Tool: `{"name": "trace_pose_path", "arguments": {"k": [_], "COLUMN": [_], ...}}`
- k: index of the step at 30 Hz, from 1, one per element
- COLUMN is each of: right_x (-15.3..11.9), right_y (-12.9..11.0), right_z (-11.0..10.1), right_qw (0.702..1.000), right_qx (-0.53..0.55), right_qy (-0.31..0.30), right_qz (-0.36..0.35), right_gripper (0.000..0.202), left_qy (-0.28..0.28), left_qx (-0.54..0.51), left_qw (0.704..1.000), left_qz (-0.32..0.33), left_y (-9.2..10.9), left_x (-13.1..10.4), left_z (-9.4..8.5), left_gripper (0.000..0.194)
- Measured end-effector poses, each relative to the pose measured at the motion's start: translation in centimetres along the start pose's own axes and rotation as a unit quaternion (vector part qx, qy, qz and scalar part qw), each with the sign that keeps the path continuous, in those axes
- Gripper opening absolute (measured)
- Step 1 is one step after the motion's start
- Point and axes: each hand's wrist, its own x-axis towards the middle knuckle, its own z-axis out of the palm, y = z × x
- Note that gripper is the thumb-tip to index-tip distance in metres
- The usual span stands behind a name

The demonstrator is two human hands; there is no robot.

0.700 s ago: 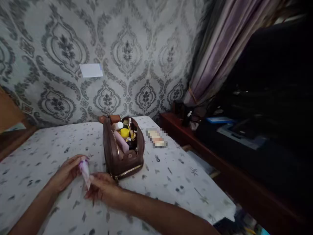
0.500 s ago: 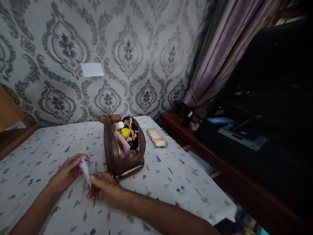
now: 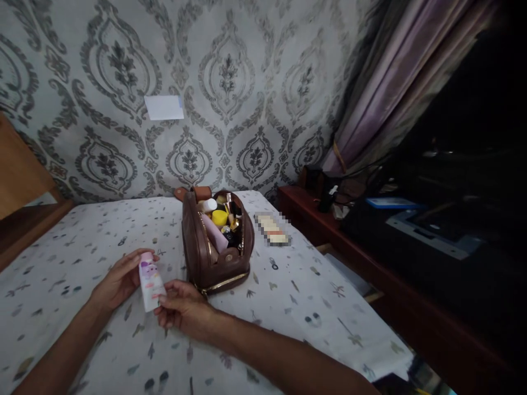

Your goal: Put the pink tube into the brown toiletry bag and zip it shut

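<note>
A small white bottle point(image 3: 151, 286) with a pink cap and purple print is held between my two hands, its printed face toward me. My left hand point(image 3: 119, 278) grips it near the cap, from the left. Around its lower right edge, my right hand point(image 3: 184, 308) has thumb and fingers closed. Just beyond stands a brown leather toiletry bag point(image 3: 218, 269), unzipped and wide at the top. Inside it are a pink tube point(image 3: 214, 233), a yellow lid point(image 3: 219, 218), a white cap point(image 3: 209, 205) and several small dark and gold items.
Leaf-patterned cloth point(image 3: 263, 323) covers the surface under the bag. A blurred-out flat rectangle point(image 3: 272, 229) lies right of the bag. Further right runs a dark red wooden ledge point(image 3: 349, 258) with a blue-edged object point(image 3: 391, 203). Patterned wallpaper rises behind.
The bottle has turned from its narrow edge to its broad printed face. Both hands stay on it. The whole view has shifted slightly, so things sit further right.
</note>
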Motion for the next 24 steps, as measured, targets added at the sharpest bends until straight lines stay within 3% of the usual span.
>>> {"name": "trace_pose_path", "arguments": {"k": [11,24], "right_x": [-0.82,-0.94], "right_y": [-0.54,-0.60], "right_z": [0.62,0.84], "right_qw": [1.000,1.000], "right_qx": [-0.007,-0.014], "right_qy": [-0.003,0.009], "right_qz": [-0.014,-0.017], "right_gripper": [0.055,0.055], "left_qy": [-0.038,-0.079], "left_qx": [-0.033,-0.028], "left_qw": [0.998,0.996], "left_qz": [0.032,0.041], "left_y": [-0.66,-0.35], "left_x": [0.82,0.42], "left_z": [-0.55,-0.50], "left_gripper": [0.042,0.042]}}
